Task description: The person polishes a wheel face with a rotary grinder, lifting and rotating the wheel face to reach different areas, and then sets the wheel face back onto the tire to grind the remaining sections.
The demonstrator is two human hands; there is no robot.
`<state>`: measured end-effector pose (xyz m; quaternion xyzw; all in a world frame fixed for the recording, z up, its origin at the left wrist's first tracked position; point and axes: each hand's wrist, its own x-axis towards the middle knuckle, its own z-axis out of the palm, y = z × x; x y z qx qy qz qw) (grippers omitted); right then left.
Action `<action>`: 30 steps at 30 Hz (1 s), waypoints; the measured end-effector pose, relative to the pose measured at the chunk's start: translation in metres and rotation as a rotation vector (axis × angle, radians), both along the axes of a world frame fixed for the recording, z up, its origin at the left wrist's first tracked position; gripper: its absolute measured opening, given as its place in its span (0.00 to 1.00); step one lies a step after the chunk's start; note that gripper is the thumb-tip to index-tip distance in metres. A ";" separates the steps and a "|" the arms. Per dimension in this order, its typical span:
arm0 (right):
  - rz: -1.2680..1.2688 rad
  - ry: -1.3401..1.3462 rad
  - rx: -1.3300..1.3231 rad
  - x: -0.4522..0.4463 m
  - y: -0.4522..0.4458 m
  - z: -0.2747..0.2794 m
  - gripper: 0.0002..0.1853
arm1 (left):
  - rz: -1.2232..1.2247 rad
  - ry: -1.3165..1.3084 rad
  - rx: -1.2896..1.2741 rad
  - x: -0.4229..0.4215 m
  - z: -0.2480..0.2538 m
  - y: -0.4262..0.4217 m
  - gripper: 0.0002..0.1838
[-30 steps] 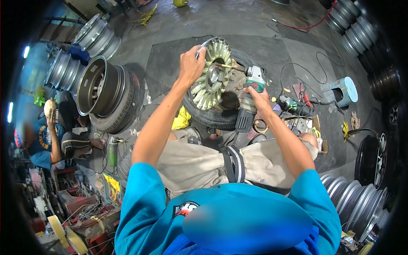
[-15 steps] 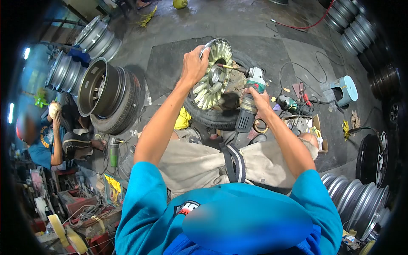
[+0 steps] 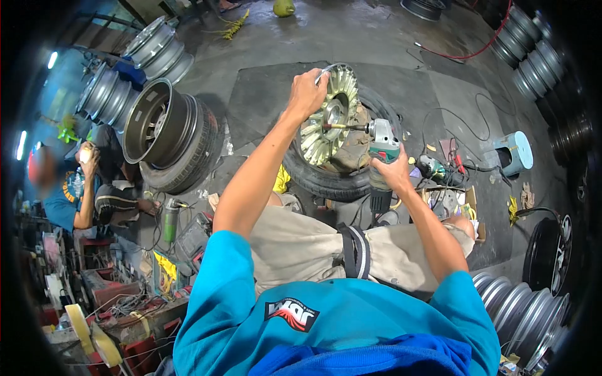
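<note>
My left hand (image 3: 308,93) is closed on the upper rim of a spoked wheel (image 3: 315,138), which stands tilted over a tyre (image 3: 335,188) lying on the floor between my feet. Closed round the body of a green and grey power tool (image 3: 383,135) is my right hand (image 3: 390,169). The tool's long thin shaft points left, its tip at the wheel's hub area. Whether the tip touches the metal is too small to tell. Crumpled brown cloth (image 3: 351,150) lies inside the tyre, behind the wheel.
A co-worker (image 3: 72,188) sits at the left, holding a pale round object. Near them a bare rim (image 3: 150,122) rests on a tyre. Right of me are another power tool (image 3: 431,166), a box of parts (image 3: 467,197), cables and a light-blue stool (image 3: 517,152).
The view has shifted, so the scene sits farther right and lower. My right hand and the tool have tilted more upright. The co-worker's hands have moved closer to the head.
</note>
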<state>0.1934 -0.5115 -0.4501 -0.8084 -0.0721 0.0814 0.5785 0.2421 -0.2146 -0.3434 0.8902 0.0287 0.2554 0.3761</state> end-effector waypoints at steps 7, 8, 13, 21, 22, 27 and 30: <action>-0.054 0.040 0.099 0.006 0.013 0.016 0.39 | 0.017 0.007 0.050 -0.001 0.001 0.000 0.21; -0.050 0.039 0.103 0.007 0.016 0.016 0.39 | 0.015 0.011 0.035 -0.002 0.000 0.000 0.21; -0.051 0.081 0.173 0.015 0.007 0.002 0.36 | 0.022 0.045 0.010 -0.006 0.002 0.002 0.22; -0.064 0.093 0.172 0.021 0.007 0.002 0.34 | 0.023 0.034 0.017 -0.008 0.004 -0.006 0.22; -0.060 0.151 0.271 0.025 0.010 -0.001 0.28 | 0.013 0.037 0.010 -0.010 0.005 -0.009 0.22; -0.133 0.320 0.355 0.034 0.001 -0.011 0.20 | 0.020 0.040 0.002 -0.010 0.006 -0.017 0.21; -0.177 0.239 0.170 0.032 -0.016 -0.046 0.23 | 0.002 0.030 0.037 0.002 0.005 -0.021 0.21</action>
